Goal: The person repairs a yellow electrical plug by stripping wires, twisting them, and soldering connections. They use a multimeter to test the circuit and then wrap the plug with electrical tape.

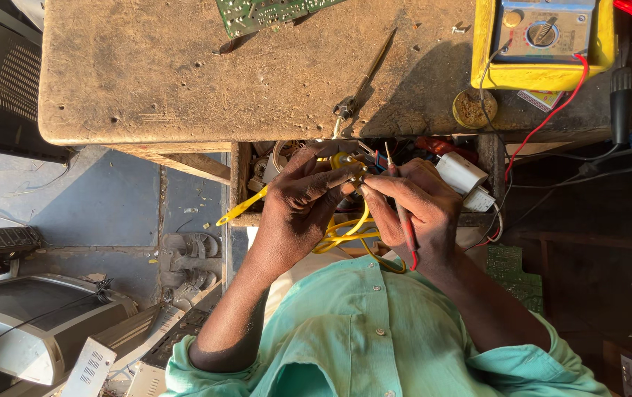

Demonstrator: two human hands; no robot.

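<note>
Mid-test, by the look of it: left hand (297,209) pinched around the end of a bundle of yellow wires (345,234), fingertips closed on a small part at the top of the bundle, too small to tell what kind. Right hand (412,213) clenched on a red probe (403,217), held like a pen, its metal tip touching or just beside that same small part between the two thumbs; contact itself too fine to confirm. Wires looped down between both hands and hanging over the lap, above the mint green shirt (375,338), with one yellow plug end (239,209) sticking out to the side of the left hand

Already set up, judging from the layout: yellow meter (544,44) standing on the worn wooden worktop (183,73), red lead (551,114) running from it down toward the hands, dial face visible but reading not legible. Black lead's far end not traceable. Green circuit board (264,13) at the far edge of the worktop, thin metal tool (364,77) and small round tin (474,109) lying untouched. Open drawer (481,165) below the worktop full of small parts, with a white charger block (459,170) just beside the right hand

Probing in hand, then; no sign yet of any result taken or of the wires set down
</note>
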